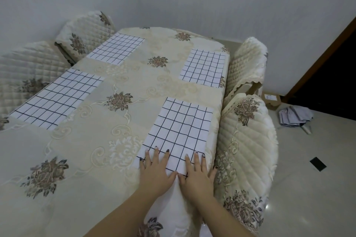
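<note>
White black-grid cloth placemat (181, 127): near-right corner of cream floral-covered tabletop (86, 140) | long axis runs away from you, ahead of your fingers | left hand (156, 169), right hand (198, 174) press its near end equally, fingers spread flat | far end seemingly smooth.

The near edge of the checked cloth (179, 131) lies hidden beneath the left hand (157, 171) and right hand (198, 178), whose forearms are cut off by the bottom edge. The quilted chair (25, 67) at far left and the embroidered tablecloth (86, 140) run out of frame at the left and bottom edges. On the floor (308, 159), the label of the cardboard box (272, 100) is too small to read, and the grey bundle (294, 116) beside it is too indistinct to identify.
</note>
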A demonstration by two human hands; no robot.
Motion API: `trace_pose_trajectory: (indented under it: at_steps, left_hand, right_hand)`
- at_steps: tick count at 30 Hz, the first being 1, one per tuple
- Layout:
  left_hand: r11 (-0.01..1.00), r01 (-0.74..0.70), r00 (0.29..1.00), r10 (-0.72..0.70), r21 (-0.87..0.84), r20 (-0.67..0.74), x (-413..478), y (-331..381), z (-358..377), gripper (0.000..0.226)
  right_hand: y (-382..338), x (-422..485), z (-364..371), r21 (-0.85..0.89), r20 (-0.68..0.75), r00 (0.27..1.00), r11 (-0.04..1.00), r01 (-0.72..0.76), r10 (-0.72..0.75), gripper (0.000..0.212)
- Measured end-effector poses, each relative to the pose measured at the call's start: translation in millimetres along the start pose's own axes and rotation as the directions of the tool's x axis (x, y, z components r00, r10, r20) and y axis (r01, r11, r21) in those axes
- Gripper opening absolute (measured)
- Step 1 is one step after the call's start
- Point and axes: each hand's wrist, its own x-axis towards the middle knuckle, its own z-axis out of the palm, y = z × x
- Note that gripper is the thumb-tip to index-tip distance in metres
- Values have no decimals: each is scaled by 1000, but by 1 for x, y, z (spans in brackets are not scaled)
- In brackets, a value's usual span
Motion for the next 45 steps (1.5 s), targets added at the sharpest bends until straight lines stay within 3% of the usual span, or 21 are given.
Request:
trace_pose_trajectory:
  at_steps: [9, 14, 17, 23, 26, 31, 37, 41, 45]
  left_hand:
    - [1000, -4, 999, 3, -22, -39, 6, 5, 2, 77]
    - [986, -164, 960, 158, -6, -233, 24, 15, -8, 74]
    - [955, -289, 924, 297, 68, -241, 50, 28, -16, 73]
    - [906, -402, 911, 411, 132, -42, 84, 30, -4, 59]
    - [893, -422, 893, 439, 156, -96, 85, 20, 5, 61]
    - [957, -274, 945, 286, 99, -155, 81, 10, 10, 66]
    - [990, -123, 961, 137, 71, -241, 82, -20, 9, 74]
    - [989, -138, 965, 145, 47, -220, 84, -32, -2, 89]
    - [982, -187, 949, 184, 14, -258, 111, -14, -37, 77]
  right_hand:
    - [-2, 3, -3, 25, -28, 1000, 1000, -5, 5, 67]
    - [-9, 22, -12, 47, -183, 983, 998, 33, -23, 76]
    - [-13, 54, -22, 51, -199, 978, 996, 76, -64, 56]
    - [-7, 93, -11, -70, -170, 976, 990, 126, -136, 59]
    - [-7, 91, -5, -94, -233, 963, 988, 119, -138, 62]
    - [2, 89, -2, -72, -270, 957, 994, 86, -102, 70]
    - [17, 84, -6, -81, -304, 952, 995, -66, 38, 78]
    - [18, 84, -17, -6, -253, 958, 990, -139, 133, 71]
    - [10, 110, -40, 61, -384, 914, 991, -115, 130, 63]
